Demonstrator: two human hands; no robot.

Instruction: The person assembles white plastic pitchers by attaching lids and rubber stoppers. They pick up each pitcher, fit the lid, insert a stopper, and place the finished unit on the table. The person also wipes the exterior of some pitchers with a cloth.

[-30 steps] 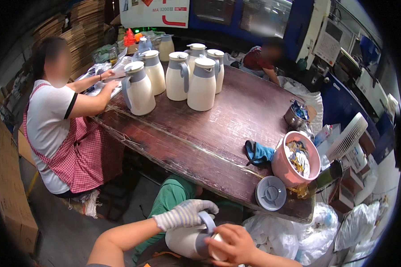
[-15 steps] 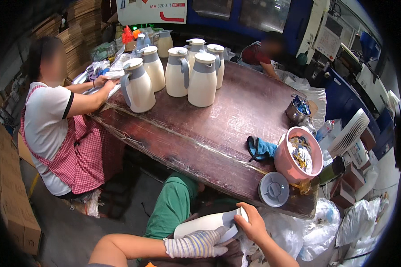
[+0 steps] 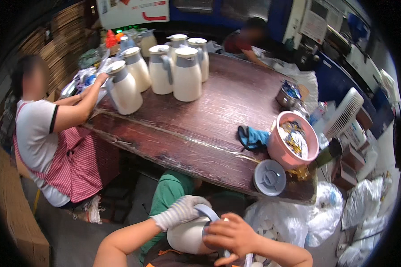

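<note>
Over my lap lies a cream vacuum jug with a grey collar and a grey handle. My left hand, in a striped knitted glove, is closed on the body and handle side. My bare right hand curls over the collar and mouth end, hiding most of the rim. Green trousers show beneath the jug. On the table stand several similar jugs, one of them a cream jug with a grey collar.
At the table's right corner are a pink basin with scraps, a round grey lid, a blue-and-black glove and a metal pot. A co-worker in a checked apron sits left; another person sits beyond the table. Plastic bags lie right.
The jug in my hands has turned, its handle now facing up and away. My left hand has risen towards the handle. The co-worker's hand has moved to the leftmost jug.
</note>
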